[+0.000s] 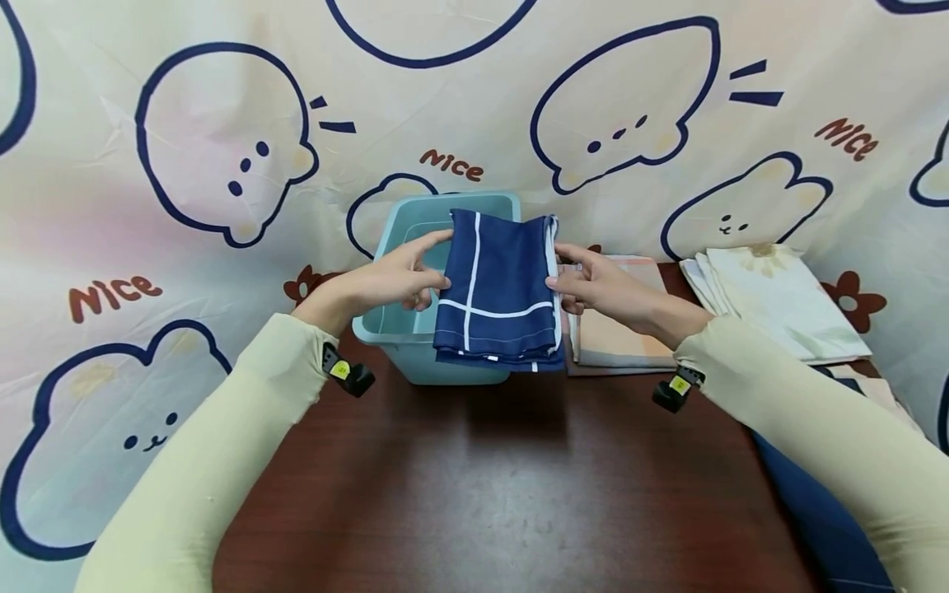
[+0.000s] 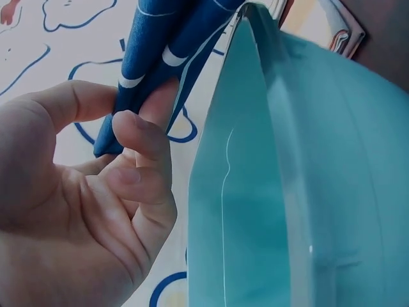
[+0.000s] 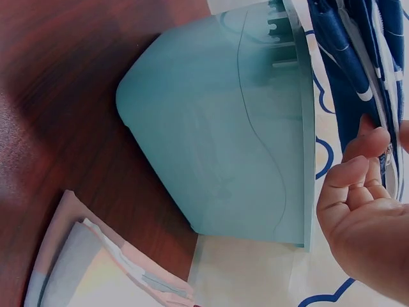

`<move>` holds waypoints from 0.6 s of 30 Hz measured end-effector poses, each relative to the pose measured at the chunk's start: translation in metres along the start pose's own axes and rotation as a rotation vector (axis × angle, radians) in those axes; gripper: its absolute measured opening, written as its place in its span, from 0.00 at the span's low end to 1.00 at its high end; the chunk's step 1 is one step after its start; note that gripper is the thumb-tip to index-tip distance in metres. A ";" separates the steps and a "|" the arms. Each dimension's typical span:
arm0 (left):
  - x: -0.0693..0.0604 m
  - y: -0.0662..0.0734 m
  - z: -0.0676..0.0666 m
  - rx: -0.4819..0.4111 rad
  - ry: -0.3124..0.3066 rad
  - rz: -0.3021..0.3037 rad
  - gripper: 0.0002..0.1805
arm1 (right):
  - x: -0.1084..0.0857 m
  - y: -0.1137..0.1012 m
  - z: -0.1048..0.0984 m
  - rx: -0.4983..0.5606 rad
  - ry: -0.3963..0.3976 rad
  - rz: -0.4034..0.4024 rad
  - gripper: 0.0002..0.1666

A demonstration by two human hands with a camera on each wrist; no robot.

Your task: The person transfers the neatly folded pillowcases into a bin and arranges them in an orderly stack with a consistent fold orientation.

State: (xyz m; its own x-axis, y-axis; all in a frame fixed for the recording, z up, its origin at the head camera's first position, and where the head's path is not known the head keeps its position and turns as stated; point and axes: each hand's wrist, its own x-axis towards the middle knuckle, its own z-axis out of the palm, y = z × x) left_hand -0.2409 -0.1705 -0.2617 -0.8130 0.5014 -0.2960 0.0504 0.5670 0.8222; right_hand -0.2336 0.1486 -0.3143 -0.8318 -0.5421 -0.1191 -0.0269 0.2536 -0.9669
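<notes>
Between both hands hangs a folded navy cloth with white lines [image 1: 507, 268], held above the right part of a light teal plastic bin [image 1: 404, 338]. The left hand [image 1: 396, 276] pinches the cloth's left edge between thumb and fingers; in the left wrist view the layered navy folds [image 2: 150, 51] sit in that pinch. On the opposite edge, the right hand [image 1: 604, 288] grips the cloth, and a zipper runs along the layers there in the right wrist view. The cloth covers part of the bin's opening and front wall.
Right of the bin lies a folded peach checked cloth [image 1: 623, 342] on the dark wooden table [image 1: 504, 494]. Folded white fabric with a flower print [image 1: 778, 305] is farther right. Navy fabric [image 1: 815, 511] lies along the right edge. A cartoon-printed sheet [image 1: 460, 99] backs the table.
</notes>
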 end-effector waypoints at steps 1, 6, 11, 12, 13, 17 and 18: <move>0.000 -0.001 -0.002 -0.003 0.001 0.000 0.43 | 0.002 -0.001 0.001 -0.002 0.000 0.004 0.40; 0.002 -0.005 -0.007 0.006 0.010 -0.015 0.43 | 0.009 -0.005 0.005 -0.013 0.018 0.017 0.40; 0.003 -0.007 -0.012 -0.004 0.024 -0.035 0.43 | 0.018 -0.008 0.007 -0.021 0.031 0.021 0.40; 0.003 -0.007 -0.014 -0.008 0.026 -0.035 0.43 | 0.021 -0.008 0.007 -0.022 0.031 0.018 0.40; 0.003 -0.008 -0.015 -0.010 0.029 -0.035 0.43 | 0.023 -0.009 0.007 -0.024 0.033 0.021 0.40; 0.004 -0.009 -0.019 0.000 0.038 -0.038 0.43 | 0.031 -0.011 0.009 -0.041 0.039 0.031 0.40; 0.004 -0.009 -0.020 0.004 0.038 -0.040 0.43 | 0.033 -0.012 0.009 -0.048 0.043 0.033 0.40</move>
State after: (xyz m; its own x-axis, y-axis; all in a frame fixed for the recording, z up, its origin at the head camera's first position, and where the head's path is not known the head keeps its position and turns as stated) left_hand -0.2566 -0.1867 -0.2600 -0.8358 0.4532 -0.3099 0.0196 0.5886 0.8082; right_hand -0.2553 0.1204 -0.3086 -0.8555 -0.4986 -0.1401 -0.0245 0.3092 -0.9507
